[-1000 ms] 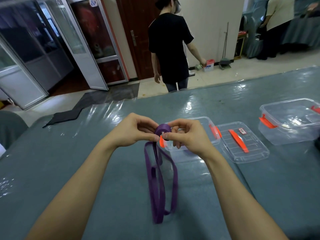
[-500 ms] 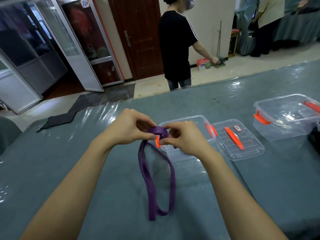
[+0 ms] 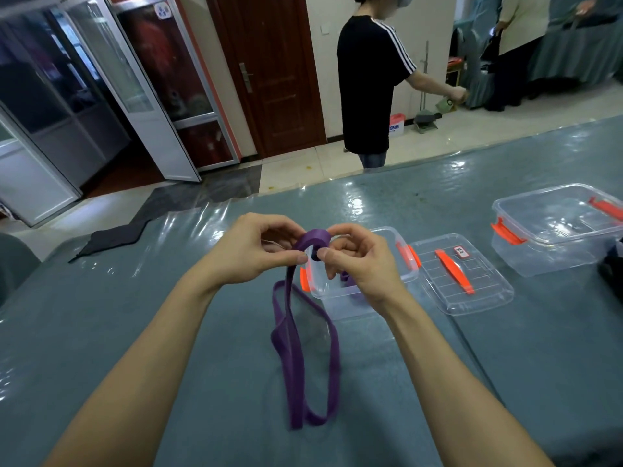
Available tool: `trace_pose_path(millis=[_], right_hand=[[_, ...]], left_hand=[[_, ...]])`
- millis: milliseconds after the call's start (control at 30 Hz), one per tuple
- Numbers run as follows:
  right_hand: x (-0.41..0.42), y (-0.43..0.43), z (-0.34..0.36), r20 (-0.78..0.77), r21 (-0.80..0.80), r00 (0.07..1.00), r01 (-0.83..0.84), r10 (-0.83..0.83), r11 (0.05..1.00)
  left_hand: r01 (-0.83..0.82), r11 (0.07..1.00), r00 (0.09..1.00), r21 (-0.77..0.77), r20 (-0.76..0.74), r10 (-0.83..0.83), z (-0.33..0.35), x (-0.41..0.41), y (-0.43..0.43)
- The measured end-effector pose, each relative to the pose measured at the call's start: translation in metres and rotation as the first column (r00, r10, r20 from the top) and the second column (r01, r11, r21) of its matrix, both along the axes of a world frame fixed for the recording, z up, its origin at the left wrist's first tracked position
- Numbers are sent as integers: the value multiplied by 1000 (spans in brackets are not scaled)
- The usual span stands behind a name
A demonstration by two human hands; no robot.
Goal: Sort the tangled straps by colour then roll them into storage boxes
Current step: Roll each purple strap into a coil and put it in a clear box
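The left hand (image 3: 251, 252) and the right hand (image 3: 357, 261) both pinch a small roll of the purple strap (image 3: 312, 242), held above the open box (image 3: 399, 264). The loose strap hangs down toward the person and lies lengthwise on the bench (image 3: 101, 325). The box is just behind the roll, nearer to the right hand.

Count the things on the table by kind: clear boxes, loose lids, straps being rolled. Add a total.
Clear boxes: 2, the near box and the far box
Loose lids: 1, the clear lid
Straps being rolled: 1, the purple strap
Total: 4
Purple inside the near box may be another strap; cannot tell.
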State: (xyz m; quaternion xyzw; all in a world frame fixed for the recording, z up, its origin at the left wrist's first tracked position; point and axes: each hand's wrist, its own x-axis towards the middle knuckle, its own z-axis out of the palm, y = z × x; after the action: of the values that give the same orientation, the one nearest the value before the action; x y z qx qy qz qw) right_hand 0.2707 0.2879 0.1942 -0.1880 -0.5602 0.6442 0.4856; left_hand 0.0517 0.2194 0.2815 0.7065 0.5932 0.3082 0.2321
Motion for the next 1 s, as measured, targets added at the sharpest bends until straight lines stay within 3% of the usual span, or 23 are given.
trace_pose_path(millis=[233, 400, 467, 533, 633, 700, 800, 900, 1000], right_hand=[[-6, 0, -5, -109, -102, 992, -67, 55, 993], [-6, -1, -9, -187, -208, 977, -142, 103, 968], [-3, 0, -9, -86, -191, 986, -158, 144, 969], [6, 5, -6, 195, -62, 971, -126, 136, 990], [18, 14, 0, 604, 245, 793, -86, -83, 966], [17, 14, 4, 673, 324, 728, -128, -133, 937], [11, 10, 2, 681, 309, 726, -169, -94, 936], [15, 9, 1, 605, 237, 796, -132, -40, 963], [18, 8, -1, 341, 61, 938, -82, 57, 995]], left_hand=[[13, 999, 966, -33, 257, -4, -10, 12, 4], [22, 997, 960, -77, 279, 0, -12, 14, 6], [4, 998, 980, -67, 197, 9, -11, 11, 8], [-17, 996, 998, -85, 64, 23, -9, 6, 10], [-28, 990, 975, -138, -223, -3, -6, 6, 12], [-4, 988, 922, -154, -382, -56, -4, 12, 14], [19, 989, 863, -144, -497, -89, 1, 21, 16], [18, 994, 918, -104, -393, -58, 1, 15, 16], [-38, 998, 999, -42, -8, 37, -7, 6, 10]])
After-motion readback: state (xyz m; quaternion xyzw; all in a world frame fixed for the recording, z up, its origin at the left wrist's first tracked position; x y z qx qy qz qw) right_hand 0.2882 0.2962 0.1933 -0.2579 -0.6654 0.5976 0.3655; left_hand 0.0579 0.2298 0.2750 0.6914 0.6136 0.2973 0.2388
